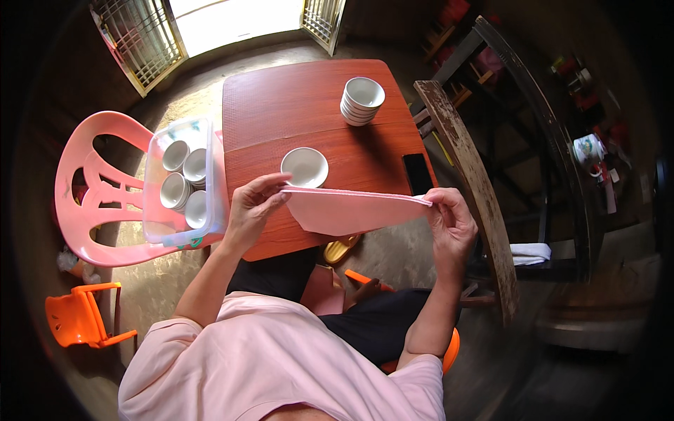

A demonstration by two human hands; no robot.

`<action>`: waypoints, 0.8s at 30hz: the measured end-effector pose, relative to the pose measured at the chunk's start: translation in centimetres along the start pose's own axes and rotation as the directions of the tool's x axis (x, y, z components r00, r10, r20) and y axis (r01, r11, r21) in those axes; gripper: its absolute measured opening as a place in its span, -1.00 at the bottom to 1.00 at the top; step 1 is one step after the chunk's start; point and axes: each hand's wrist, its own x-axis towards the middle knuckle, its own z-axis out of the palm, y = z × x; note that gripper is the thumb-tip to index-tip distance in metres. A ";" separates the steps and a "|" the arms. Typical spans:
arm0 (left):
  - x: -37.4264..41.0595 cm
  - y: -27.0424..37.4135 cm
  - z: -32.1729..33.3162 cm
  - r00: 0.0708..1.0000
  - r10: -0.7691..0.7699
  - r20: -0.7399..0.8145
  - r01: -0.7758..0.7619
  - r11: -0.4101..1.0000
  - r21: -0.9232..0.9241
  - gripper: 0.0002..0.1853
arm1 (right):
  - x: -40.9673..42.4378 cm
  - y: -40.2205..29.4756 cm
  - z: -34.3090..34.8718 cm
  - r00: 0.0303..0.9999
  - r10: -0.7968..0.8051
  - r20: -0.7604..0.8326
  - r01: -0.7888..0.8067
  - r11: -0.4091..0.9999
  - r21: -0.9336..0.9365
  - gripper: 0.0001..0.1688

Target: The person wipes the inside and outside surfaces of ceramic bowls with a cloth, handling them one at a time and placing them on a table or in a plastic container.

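Observation:
A pink cloth [358, 211] is stretched between my two hands over the near edge of the wooden table [284, 116]. My left hand [258, 208] pinches its left corner, and my right hand [453, 221] pinches the right one. Just beyond the cloth, close to my left hand, a white bowl [304, 166] sits on the table, its near side partly covered. Farther back stands a stack of several white bowls [363, 102]. A black phone [417, 172] lies at the table's right edge.
Left of the table, a clear plastic bin [209, 210] with stacked white bowls [176, 189] rests on a pink plastic chair [73, 173]. An orange chair [79, 321] stands at lower left. A worn wooden bench [474, 184] runs along the right, near a folded white cloth [531, 253].

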 end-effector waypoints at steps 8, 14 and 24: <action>0.6 -1.3 -0.4 0.991 0.131 -0.038 -0.136 0.971 -0.198 -0.91 | 0.1 0.2 0.6 0.996 0.082 0.029 -0.084 0.993 0.079 -0.90; 0.6 0.4 0.0 0.994 0.089 -0.062 -0.101 0.971 -0.218 -0.94 | 0.3 2.0 1.2 0.980 0.196 0.020 -0.190 0.914 0.360 -0.80; 0.7 0.6 0.8 0.952 -0.303 -0.033 0.273 0.896 -0.351 -0.92 | -0.5 6.8 5.5 0.876 0.480 -0.049 -0.428 0.820 0.381 -0.94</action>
